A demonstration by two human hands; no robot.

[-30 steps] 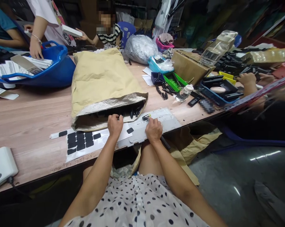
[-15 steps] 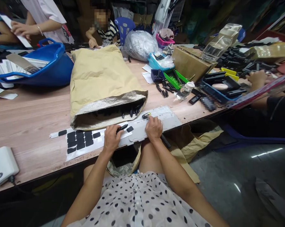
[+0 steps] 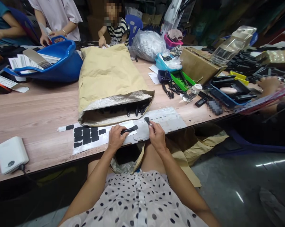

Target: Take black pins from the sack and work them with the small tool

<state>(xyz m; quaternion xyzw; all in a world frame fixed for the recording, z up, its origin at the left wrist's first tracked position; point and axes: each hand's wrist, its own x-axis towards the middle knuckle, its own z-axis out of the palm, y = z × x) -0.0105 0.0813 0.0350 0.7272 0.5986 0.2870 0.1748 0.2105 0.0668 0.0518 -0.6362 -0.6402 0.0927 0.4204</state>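
Note:
My left hand [image 3: 116,137] is closed on a slim black plastic piece [image 3: 126,130], which lies low over the worktop. At its far tip sits a black rounded patch [image 3: 135,127]. Beside this hand, a white sheet [image 3: 104,138] carries several rows of similar black patches [image 3: 86,138]. My right hand [image 3: 157,134] is wrapped round a small hammer, its dark round head [image 3: 146,119] raised above a grey flat board [image 3: 171,121]. The hammer's handle is mostly hidden by the hand. Just beyond both hands, a brown paper sack [image 3: 109,78] lies with its mouth toward me, black pieces inside.
A white box with a cable [image 3: 12,154] stands at the left. Behind it is a blue basket [image 3: 62,63] of cartons. To the right are a green tray [image 3: 180,80], a small bottle [image 3: 192,93] and a blue bin [image 3: 224,99]. Other people sit or stand around the table.
The hammer has turned in my right hand, so its round face now shows. My left hand has brought the black piece's tip to the loose patch. The whole view has shifted slightly.

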